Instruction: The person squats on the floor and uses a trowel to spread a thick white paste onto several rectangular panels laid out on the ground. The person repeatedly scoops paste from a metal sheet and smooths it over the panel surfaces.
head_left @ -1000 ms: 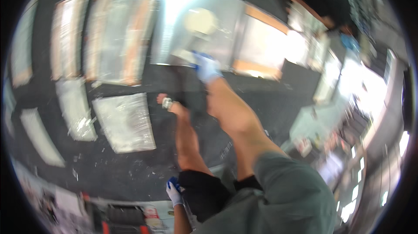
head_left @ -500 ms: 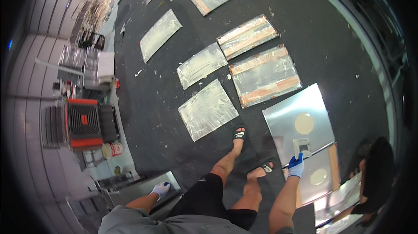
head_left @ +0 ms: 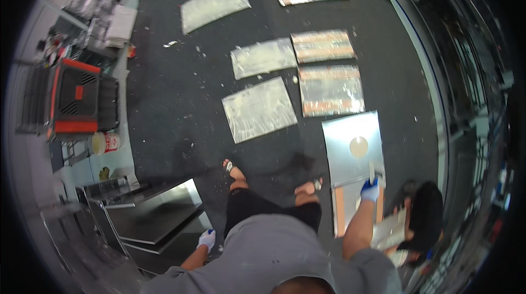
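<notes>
My right hand [head_left: 370, 190], in a white and blue glove, is closed on a pale flat spreader [head_left: 374, 172]. It is over the near end of a shiny metal sheet [head_left: 341, 154] that bears a round cream patch [head_left: 359, 147]. A second sheet with a tan edge strip [head_left: 339, 212] lies just nearer, partly behind my right arm. My left hand [head_left: 206, 240], gloved the same way, looks curled by the corner of a stack of dark metal panels [head_left: 164, 212] at the lower left. Whatever its fingers hold is hidden.
A person [head_left: 427, 217] crouches close to my right arm. Several cream-smeared sheets [head_left: 260, 110] and tan-striped sheets [head_left: 331, 91] lie on the dark floor covering [head_left: 181, 102]. Along the left wall stand a red and black machine [head_left: 76, 97] and a white bucket [head_left: 106, 143].
The view has shifted and turned. The spreader in my right hand has moved off the sheet's middle and now appears edge-on. My left hand is now at the panels' corner, and more panels show.
</notes>
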The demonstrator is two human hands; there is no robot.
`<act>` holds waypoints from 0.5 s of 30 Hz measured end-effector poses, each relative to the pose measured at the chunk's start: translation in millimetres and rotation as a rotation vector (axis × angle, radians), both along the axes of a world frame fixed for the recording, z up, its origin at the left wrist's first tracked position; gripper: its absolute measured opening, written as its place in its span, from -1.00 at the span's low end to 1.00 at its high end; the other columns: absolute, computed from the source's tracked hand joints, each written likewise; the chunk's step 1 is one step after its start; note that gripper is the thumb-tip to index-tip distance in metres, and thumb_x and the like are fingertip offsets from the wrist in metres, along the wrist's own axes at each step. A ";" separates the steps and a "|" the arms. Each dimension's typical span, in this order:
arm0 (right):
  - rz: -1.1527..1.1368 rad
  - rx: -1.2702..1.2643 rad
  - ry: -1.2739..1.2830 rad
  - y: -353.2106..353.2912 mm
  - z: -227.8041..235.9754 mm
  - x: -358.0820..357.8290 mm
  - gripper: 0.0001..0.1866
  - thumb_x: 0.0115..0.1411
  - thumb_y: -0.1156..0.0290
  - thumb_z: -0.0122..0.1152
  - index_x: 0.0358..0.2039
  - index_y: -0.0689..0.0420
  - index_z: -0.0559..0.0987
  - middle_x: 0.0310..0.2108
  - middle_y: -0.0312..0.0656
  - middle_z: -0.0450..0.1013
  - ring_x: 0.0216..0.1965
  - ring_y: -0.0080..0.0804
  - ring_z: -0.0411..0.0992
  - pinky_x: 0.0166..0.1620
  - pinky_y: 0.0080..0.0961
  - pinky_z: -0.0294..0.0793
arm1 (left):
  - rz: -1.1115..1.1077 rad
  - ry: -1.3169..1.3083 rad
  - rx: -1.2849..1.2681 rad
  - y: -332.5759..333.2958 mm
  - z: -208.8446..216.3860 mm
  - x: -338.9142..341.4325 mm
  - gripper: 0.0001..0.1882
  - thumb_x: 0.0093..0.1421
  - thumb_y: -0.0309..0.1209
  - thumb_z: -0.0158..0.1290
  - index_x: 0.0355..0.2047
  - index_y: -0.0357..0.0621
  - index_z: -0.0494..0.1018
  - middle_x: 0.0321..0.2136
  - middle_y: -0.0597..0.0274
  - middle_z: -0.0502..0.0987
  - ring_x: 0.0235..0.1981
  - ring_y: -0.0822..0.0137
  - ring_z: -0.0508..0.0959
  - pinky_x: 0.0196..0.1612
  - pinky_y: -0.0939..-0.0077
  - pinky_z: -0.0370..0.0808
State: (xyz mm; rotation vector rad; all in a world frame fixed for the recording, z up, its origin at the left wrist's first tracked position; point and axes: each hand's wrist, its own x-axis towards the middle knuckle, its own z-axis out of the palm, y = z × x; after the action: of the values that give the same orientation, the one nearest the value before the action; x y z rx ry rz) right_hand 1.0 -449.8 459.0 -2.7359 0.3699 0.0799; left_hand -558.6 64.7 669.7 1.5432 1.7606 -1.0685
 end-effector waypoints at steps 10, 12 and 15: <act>-1.064 1.492 -0.234 295.7 74.0 -69.7 -0.73 0.44 0.20 0.27 -0.08 0.16 0.60 -0.19 -0.17 0.58 -0.23 -0.26 0.59 -0.21 -0.37 0.68 | 0.550 -0.706 0.192 274.3 -36.7 -101.0 -0.45 0.50 -0.10 0.00 0.24 -0.32 0.48 0.10 -0.03 0.63 0.03 0.11 0.65 0.12 0.23 0.55; -1.079 1.438 -0.200 357.3 71.7 -84.5 -0.73 0.40 0.22 0.32 -0.06 0.14 0.61 -0.12 -0.15 0.57 -0.20 -0.27 0.58 -0.19 -0.35 0.68 | 0.367 -0.708 0.335 369.0 -16.7 -101.4 -0.52 0.52 -0.16 0.00 0.20 -0.32 0.50 -0.02 0.07 0.65 -0.08 0.26 0.64 0.04 0.31 0.57; -1.053 1.473 -0.236 443.4 63.5 -100.4 -0.75 0.38 0.25 0.35 -0.02 0.05 0.62 -0.04 -0.18 0.56 -0.12 -0.30 0.58 -0.16 -0.26 0.68 | 0.242 -0.753 0.544 524.3 6.5 -78.6 -0.50 0.52 -0.12 0.00 0.20 -0.33 0.50 -0.04 0.08 0.66 -0.08 0.24 0.66 0.05 0.31 0.58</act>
State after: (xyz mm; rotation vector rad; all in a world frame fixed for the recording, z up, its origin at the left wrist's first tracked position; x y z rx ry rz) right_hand -99.3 -6.4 522.5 -0.9075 1.0586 -0.1832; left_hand -637.3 589.1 676.2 1.6629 1.6639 0.1509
